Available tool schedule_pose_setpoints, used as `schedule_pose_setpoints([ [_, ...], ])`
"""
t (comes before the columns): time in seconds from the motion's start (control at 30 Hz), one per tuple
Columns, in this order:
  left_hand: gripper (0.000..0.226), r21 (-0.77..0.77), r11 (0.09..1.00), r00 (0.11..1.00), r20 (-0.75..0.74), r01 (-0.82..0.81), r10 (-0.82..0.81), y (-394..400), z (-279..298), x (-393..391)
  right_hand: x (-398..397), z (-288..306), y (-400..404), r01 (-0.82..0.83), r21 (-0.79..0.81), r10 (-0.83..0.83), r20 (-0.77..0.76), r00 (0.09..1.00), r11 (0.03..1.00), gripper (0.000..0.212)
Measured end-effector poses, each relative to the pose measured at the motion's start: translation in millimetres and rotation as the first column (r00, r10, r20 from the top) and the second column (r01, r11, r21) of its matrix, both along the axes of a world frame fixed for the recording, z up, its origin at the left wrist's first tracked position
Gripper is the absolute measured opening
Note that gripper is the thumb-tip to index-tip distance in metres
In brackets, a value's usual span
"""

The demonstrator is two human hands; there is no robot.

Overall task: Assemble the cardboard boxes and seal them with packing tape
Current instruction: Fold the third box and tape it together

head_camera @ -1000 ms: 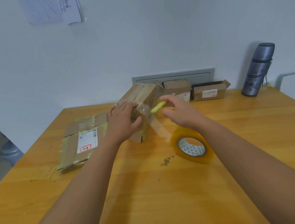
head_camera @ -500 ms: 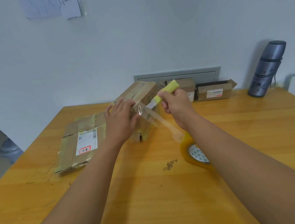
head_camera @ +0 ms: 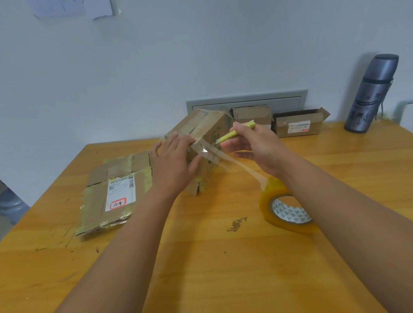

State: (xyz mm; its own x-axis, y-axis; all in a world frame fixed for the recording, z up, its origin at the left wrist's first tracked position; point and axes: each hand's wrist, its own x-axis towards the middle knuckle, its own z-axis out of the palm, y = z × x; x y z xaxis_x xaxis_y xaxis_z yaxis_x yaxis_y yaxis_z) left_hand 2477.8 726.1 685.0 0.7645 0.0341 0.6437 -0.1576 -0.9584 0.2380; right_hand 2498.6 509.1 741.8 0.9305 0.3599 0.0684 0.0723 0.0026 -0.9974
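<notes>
On the wooden surface [head_camera: 210, 268], far left: a flattened cardboard box [head_camera: 115, 193] with a shipping label lies flat; just right of it the left hand [head_camera: 173, 165] presses, fingers fairly straight, on the tilted cardboard box [head_camera: 204, 129] at centre. A clear tape strip [head_camera: 225, 158] runs from that box down to the tape roll [head_camera: 286, 206] lying on the surface; the right hand [head_camera: 257, 144] pinches a yellow cutter [head_camera: 236, 133] at the strip, with two open boxes [head_camera: 300, 123] and a grey flask [head_camera: 372, 93] behind

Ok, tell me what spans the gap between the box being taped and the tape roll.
Head view: a clear tape strip runs from box to roll.
</notes>
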Motion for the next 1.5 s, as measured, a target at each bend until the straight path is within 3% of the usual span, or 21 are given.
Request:
schedule_pose_setpoints([
  [0.27, 0.039, -0.011, 1.000, 1.000, -0.015, 0.016, -0.016, -2.8, 2.8, -2.7, -2.2, -2.5, 1.1, -0.044, -0.101, 0.050, 0.060, 0.997, 0.994, 0.032],
  [0.5, 0.044, -0.035, 0.999, 1.000, 0.007, 0.016, -0.016, -4.9, 0.7, -1.5, -2.6, -1.7, 6.0, -0.007, 0.002, 0.006, 0.053, 0.999, 1.000, 0.026],
  [0.63, 0.048, -0.033, 0.999, 1.000, -0.005, 0.013, -0.013, -3.2, -1.7, 1.0, -0.9, -3.8, 3.6, 0.019, -0.016, -0.017, 0.066, 0.998, 1.000, 0.025],
  [0.97, 0.059, -0.052, 0.999, 0.999, -0.044, 0.000, -0.003, -3.4, -2.1, 2.8, 6.5, -4.9, -0.4, 0.310, 0.046, -0.313, 0.094, 0.945, 0.950, 0.023],
  [1.1, 0.067, -0.050, 0.999, 0.998, -0.057, -0.005, 0.002, -3.5, -2.6, 3.4, 6.8, -8.5, 0.4, 0.313, -0.171, -0.292, 0.137, 0.947, 0.934, 0.017],
  [1.23, 0.066, -0.043, 0.999, 0.999, -0.040, -0.003, 0.001, -3.6, -1.8, 2.6, 2.2, -9.9, 4.7, 0.119, -0.405, -0.085, 0.100, 0.991, 0.907, 0.020],
  [1.37, 0.056, -0.035, 0.999, 0.999, -0.039, -0.008, 0.007, -2.5, -2.8, 3.0, -1.0, -9.4, 6.4, 0.023, -0.499, 0.026, 0.092, 0.995, 0.866, 0.032],
  [1.5, 0.039, 0.021, 0.999, 0.999, -0.018, -0.037, 0.037, -1.8, -4.4, 5.1, -0.9, -9.5, 1.6, 0.054, -0.454, 0.006, 0.131, 0.991, 0.889, 0.032],
])
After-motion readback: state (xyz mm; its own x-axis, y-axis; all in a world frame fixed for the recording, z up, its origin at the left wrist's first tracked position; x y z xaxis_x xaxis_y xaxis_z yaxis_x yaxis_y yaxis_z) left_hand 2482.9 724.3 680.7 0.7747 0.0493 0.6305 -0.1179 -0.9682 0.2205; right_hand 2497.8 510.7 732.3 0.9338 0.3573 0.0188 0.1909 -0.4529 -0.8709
